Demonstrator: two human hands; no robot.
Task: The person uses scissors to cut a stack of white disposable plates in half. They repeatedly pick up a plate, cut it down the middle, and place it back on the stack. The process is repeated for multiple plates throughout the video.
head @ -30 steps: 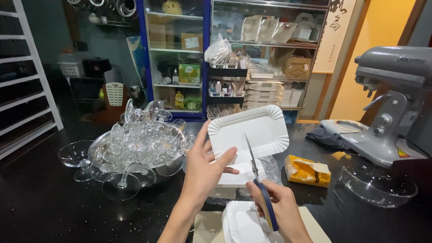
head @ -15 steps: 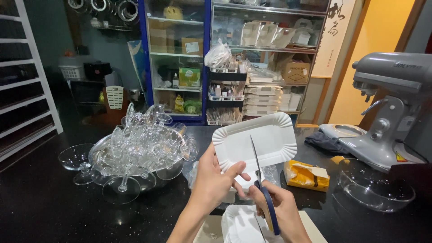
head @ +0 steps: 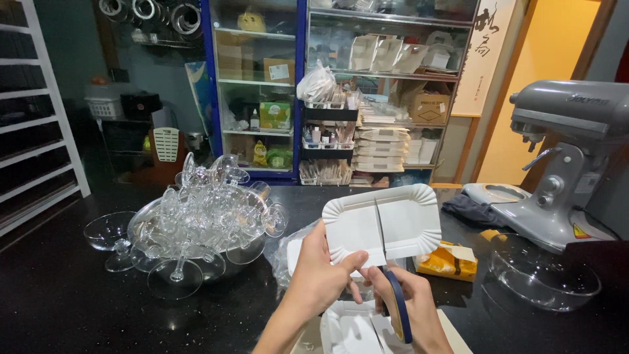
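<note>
Right hand (head: 409,305), gripping blue-handled scissors (head: 388,275), is now cutting up toward 12 o'clock through the white paper tray (head: 383,226), apparently near midway; left hand (head: 321,275) pinching the tray's lower-left edge above the counter (head: 65,295).

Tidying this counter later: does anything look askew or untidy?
The clear stemmed glasses are heaped in a jumble on a glass stand, some tipped sideways. The white paper tray in the left hand is cut partway by the scissors in the right hand.
</note>
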